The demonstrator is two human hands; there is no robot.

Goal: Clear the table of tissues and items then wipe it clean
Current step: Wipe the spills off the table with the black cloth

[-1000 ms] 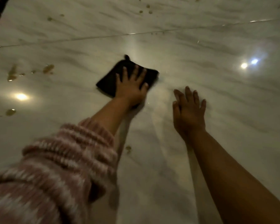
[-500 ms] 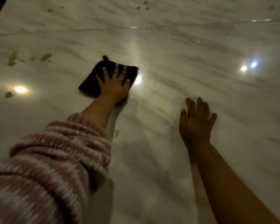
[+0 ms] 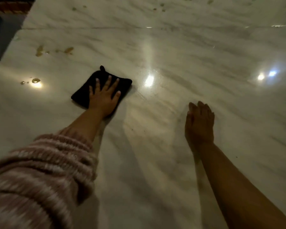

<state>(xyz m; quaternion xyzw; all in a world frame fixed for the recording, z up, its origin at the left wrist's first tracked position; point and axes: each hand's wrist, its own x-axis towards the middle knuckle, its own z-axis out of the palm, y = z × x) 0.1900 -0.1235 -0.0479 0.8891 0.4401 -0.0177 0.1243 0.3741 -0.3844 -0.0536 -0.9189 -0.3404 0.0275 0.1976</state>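
Observation:
A black folded cloth [image 3: 87, 90] lies flat on the white marble table [image 3: 172, 162], left of centre. My left hand [image 3: 104, 98] presses down on the cloth with its fingers spread, covering the cloth's near right half. My right hand [image 3: 199, 124] rests flat on the bare marble to the right, fingers together, holding nothing. Yellowish spill spots [image 3: 40, 51] sit on the table to the far left of the cloth, and a wet drop [image 3: 35, 80] lies nearer at the left.
More small spots [image 3: 163, 7] dot the far part of the table past a seam [image 3: 106, 28]. The table's left edge [image 3: 8, 48] runs diagonally, with dark floor beyond it. Bright lamp reflections [image 3: 266, 75] shine on the marble.
My left hand slid the cloth leftward across the table. My right hand drew back toward me and to the right, its fingers closing together.

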